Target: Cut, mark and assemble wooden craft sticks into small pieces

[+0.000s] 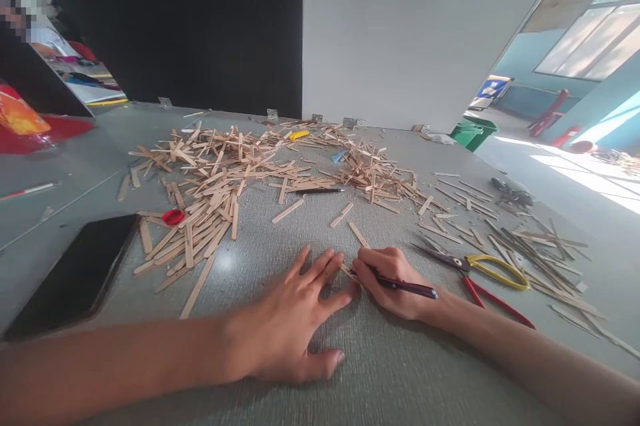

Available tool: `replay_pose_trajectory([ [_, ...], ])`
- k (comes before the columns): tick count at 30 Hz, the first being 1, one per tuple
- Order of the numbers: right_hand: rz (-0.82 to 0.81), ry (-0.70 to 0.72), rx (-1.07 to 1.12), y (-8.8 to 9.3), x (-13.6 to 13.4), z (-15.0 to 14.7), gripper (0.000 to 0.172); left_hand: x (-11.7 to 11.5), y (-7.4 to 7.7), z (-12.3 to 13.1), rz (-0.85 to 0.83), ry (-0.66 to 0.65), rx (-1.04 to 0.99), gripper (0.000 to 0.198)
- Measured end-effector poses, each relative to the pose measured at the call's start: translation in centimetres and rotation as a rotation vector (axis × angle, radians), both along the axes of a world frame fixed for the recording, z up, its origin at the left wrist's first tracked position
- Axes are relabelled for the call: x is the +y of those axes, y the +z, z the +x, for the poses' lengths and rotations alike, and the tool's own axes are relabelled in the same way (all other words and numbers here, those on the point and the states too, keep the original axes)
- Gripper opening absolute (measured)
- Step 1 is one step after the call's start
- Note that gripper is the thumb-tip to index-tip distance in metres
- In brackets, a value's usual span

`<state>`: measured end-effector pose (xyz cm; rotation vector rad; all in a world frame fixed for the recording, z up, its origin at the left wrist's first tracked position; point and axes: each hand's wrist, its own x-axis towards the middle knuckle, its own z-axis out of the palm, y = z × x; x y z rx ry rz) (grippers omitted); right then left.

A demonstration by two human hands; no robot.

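Observation:
My left hand [303,303] lies with its fingers spread on the grey table. Its fingertips come close to a short wooden stick [346,270], which they seem to steady. My right hand [390,279] is closed in a writing grip around a slim dark pen-shaped tool [413,287]. The tool's point is down at that stick, partly hidden by my fingers, so I cannot tell whether it is a pen or a knife. Just beyond my right hand, a flat popsicle stick [358,235] sticks out. To the right rest scissors [463,263] with one yellow and one red handle.
Popsicle sticks [210,213] are heaped across the table's far side. A black pen [320,191], a yellow object [299,135] and a red ring-shaped cap [173,217] lie among them. A phone [75,273] is at left; thin wood strips [545,259] lie at right. Upright panels [390,33] stand behind.

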<state>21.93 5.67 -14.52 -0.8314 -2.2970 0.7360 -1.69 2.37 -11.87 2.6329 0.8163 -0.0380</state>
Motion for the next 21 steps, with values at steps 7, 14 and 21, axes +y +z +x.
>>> replay_pose_trajectory([
  [7,-0.021,-0.015,0.011,0.05,-0.07,-0.01,0.035,-0.22,0.33,0.07,0.03,-0.008,0.061,0.08],
  [14,-0.01,-0.018,0.022,-0.14,-0.1,0.07,0.034,-0.01,0.3,0.22,0.068,-0.024,0.092,0.081],
  [21,0.01,-0.096,0.061,-0.49,-0.06,0.03,0.036,-0.12,-0.41,-0.14,0.107,-0.027,0.004,0.075],
])
